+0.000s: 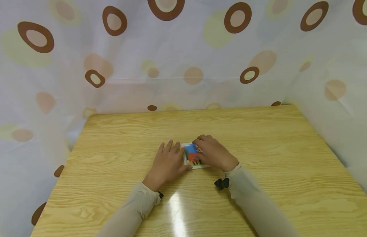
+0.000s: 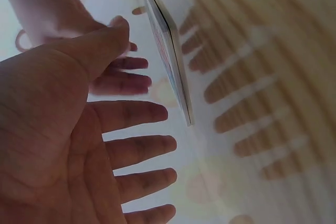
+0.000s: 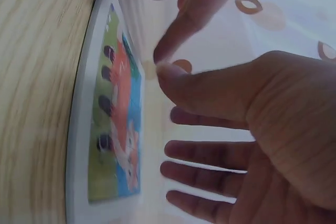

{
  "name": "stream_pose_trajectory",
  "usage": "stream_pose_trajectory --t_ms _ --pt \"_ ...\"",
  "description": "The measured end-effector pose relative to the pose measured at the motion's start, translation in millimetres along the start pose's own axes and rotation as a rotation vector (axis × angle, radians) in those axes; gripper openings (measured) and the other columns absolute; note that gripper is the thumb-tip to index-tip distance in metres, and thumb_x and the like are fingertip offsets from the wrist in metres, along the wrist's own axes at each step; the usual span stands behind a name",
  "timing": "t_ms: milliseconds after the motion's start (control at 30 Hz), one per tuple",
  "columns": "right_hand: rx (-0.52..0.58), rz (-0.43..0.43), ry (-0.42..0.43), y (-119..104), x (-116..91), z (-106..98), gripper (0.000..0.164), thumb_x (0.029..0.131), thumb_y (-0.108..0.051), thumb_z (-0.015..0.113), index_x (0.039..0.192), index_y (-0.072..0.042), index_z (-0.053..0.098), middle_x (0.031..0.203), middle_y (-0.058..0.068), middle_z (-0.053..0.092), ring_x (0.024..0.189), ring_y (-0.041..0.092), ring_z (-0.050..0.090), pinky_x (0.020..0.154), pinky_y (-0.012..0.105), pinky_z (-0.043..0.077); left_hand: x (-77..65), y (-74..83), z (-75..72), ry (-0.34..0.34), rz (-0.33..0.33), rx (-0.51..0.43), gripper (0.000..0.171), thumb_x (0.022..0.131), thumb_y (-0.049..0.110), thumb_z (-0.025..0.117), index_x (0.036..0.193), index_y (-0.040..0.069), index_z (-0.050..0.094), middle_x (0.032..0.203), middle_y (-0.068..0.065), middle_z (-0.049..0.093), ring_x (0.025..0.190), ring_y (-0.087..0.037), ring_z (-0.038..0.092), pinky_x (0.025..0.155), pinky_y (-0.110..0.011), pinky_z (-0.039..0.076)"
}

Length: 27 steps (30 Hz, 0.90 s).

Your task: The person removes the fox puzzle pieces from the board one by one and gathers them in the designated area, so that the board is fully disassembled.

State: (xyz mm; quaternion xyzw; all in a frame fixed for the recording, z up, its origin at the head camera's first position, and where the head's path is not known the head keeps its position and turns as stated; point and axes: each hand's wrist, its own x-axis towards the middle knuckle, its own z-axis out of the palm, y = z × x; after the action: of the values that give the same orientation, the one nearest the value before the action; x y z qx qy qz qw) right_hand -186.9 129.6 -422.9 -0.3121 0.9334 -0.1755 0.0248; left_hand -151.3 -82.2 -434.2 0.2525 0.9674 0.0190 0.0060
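A small flat picture board (image 1: 190, 152) lies on the wooden table, with a white border and an orange fox-like animal on green and blue. My left hand (image 1: 167, 163) is spread at its left edge, thumb near the lower left corner. Over the board's right part is my right hand (image 1: 214, 153), covering some of the picture. The right wrist view shows the board (image 3: 118, 114) flat, beside the outstretched fingers and thumb of the right hand (image 3: 262, 129). In the left wrist view, the left fingers are straight and apart near the board's thin edge (image 2: 173, 61).
The light wooden table (image 1: 112, 141) reaches back to a hanging white cloth (image 1: 177, 42) patterned with brown rings and pale spots. More cloth hangs along both sides. A small black device (image 1: 221, 184) sits at the right wrist. Light glares off the table's front.
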Motion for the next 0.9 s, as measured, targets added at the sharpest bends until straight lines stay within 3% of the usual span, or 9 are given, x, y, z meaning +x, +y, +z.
stream_pose_trajectory --t_ms 100,200,433,633,900 --pt "0.044 0.020 -0.028 -0.9 15.3 3.2 0.034 0.099 -0.012 0.071 0.130 0.000 0.065 0.120 0.015 0.062 0.095 0.025 0.060 0.085 0.042 0.054 2.8 0.0 1.3 -0.002 0.007 -0.027 0.078 0.095 0.068 0.058 0.147 0.010 0.058 0.155 -0.016 0.048 0.147 -0.041 0.038 0.117 -0.060 0.029" --pt "0.121 0.060 -0.077 0.0 26.8 7.5 0.030 0.101 -0.011 0.066 0.130 -0.002 0.065 0.114 0.011 0.059 0.085 0.019 0.057 0.080 0.037 0.053 5.0 1.0 2.1 -0.027 0.009 -0.048 0.080 0.093 0.069 0.059 0.146 0.009 0.059 0.155 -0.016 0.048 0.147 -0.040 0.039 0.118 -0.060 0.029" --pt "0.170 0.069 -0.108 4.6 33.6 20.5 0.025 0.101 -0.012 0.067 0.125 -0.006 0.063 0.110 0.008 0.056 0.088 0.020 0.054 0.082 0.039 0.052 3.7 3.4 1.1 -0.076 0.031 -0.013 0.084 0.090 0.069 0.064 0.146 0.007 0.059 0.154 -0.015 0.050 0.141 -0.037 0.047 0.114 -0.057 0.037" --pt "0.128 0.074 -0.092 2.4 28.8 24.0 0.028 0.101 -0.014 0.066 0.128 -0.006 0.061 0.115 0.012 0.059 0.099 0.027 0.058 0.090 0.049 0.051 1.7 3.2 4.2 -0.058 0.048 0.016 0.079 0.089 0.064 0.071 0.143 0.008 0.062 0.152 -0.014 0.053 0.138 -0.037 0.051 0.111 -0.056 0.041" --pt "0.136 0.090 -0.093 -5.2 15.3 28.3 0.027 0.099 -0.015 0.070 0.124 -0.008 0.061 0.110 0.009 0.061 0.093 0.025 0.057 0.086 0.048 0.051 -6.9 8.7 2.6 -0.031 0.113 0.003 0.072 0.086 0.060 0.076 0.135 0.007 0.068 0.147 -0.017 0.057 0.134 -0.034 0.055 0.106 -0.054 0.047"
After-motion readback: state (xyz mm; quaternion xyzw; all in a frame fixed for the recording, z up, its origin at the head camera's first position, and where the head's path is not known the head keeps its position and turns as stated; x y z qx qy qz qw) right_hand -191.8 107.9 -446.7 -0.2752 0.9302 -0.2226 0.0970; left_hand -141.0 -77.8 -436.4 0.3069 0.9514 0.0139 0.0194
